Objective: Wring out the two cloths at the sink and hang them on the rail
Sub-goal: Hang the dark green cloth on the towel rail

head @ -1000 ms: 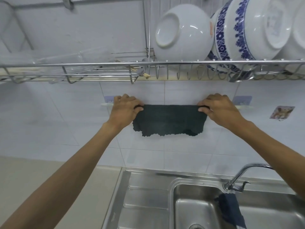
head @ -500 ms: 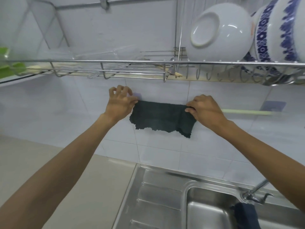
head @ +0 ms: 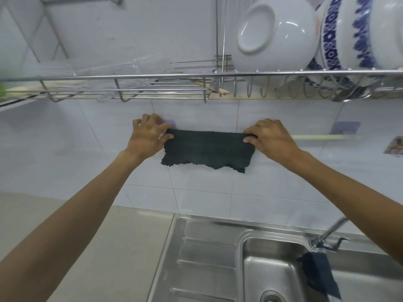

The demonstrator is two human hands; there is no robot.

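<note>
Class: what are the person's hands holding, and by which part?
Left hand and right hand pinch the dark cloth by its two upper corners.

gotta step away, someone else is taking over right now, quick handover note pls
Left hand and right hand each pinch a top corner of the dark cloth, which is draped over the wall rail and spread flat.
Second cloth hangs over the sink edge under the tap.
Done: first cloth hung.
Left: let go, wring the second cloth, hang it on the rail's free right part.
</note>
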